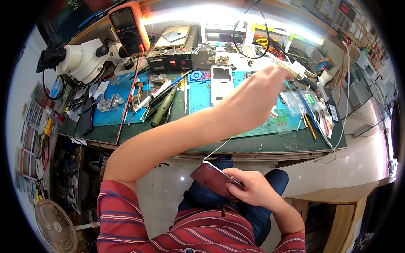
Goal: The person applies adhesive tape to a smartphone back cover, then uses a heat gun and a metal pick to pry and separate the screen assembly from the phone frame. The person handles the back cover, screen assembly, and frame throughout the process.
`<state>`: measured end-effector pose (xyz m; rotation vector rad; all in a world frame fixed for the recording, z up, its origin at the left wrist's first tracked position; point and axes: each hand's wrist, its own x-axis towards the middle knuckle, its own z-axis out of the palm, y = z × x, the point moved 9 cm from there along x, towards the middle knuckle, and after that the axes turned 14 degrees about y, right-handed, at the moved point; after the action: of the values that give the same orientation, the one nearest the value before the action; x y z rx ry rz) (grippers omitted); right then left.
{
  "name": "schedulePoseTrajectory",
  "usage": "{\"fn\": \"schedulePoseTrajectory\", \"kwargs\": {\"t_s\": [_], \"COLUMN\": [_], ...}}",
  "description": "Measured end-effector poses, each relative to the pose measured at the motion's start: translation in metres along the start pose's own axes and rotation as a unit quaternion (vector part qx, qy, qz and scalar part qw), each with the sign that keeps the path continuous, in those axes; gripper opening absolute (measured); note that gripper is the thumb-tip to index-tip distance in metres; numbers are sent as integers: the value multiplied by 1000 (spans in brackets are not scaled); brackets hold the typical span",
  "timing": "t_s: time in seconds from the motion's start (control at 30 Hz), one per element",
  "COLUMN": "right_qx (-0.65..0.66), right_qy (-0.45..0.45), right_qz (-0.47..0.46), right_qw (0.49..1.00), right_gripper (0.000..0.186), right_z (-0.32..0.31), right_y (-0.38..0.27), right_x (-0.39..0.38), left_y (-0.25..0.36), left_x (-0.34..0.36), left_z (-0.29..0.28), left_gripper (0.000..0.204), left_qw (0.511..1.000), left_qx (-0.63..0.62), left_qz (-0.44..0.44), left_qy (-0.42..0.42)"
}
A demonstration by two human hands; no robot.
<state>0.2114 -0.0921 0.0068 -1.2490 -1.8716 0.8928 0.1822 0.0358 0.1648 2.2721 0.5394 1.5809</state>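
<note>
Right hand grips a phone over the lap while the left reaches across the worktop

The left arm swings up from the lower left, bent at the elbow, and crosses in front of the body toward the far right of the worktop (291, 144). The left hand (265, 86) is raised over the right part of the bench, knuckles up, its fingers just beside a white block-shaped adapter (298, 69); whether they grip anything cannot be told.

The right forearm comes in from the lower right, elbow bent, and the right hand (254, 189) is closed around one end of a dark reddish smartphone (207, 180), thumb across the near face and index finger along the upper edge. The phone lies leftward of that hand, tilted, above the thighs and just in front of the worktop's edge, well below the left hand. A thin white cable (217, 147) runs from its upper left part up behind the left arm.
</note>
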Motion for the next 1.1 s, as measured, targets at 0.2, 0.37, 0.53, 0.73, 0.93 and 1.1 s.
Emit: {"fn": "schedulePoseTrajectory", "kwargs": {"t_s": [0.2,0.37,0.53,0.73,0.93,1.1], "right_qx": [-25,227,145,182,243,209], "right_qy": [43,96,213,268,310,321], "right_qz": [27,257,142,141,89,65], "right_qw": [998,935,956,936,915,921], "right_gripper": [38,39,42,58,76,86], "right_z": [16,21,-4,-31,-52,-67], "right_y": [12,42,22,31,29,22], "right_x": [8,8,20,20,23,19], "left_y": [64,126,181,197,189,168], "left_x": [-2,-53,-99,-186,-243,-205], "left_z": [37,69,48,63,63,-19], "left_gripper": [44,43,36,32,29,36], "left_qw": [993,981,949,806,789,870], "left_qx": [-31,-38,-305,-456,-450,-434], "left_qz": [103,106,-3,-215,-254,-51], "left_qy": [-40,-156,-73,-310,-333,-227]}}
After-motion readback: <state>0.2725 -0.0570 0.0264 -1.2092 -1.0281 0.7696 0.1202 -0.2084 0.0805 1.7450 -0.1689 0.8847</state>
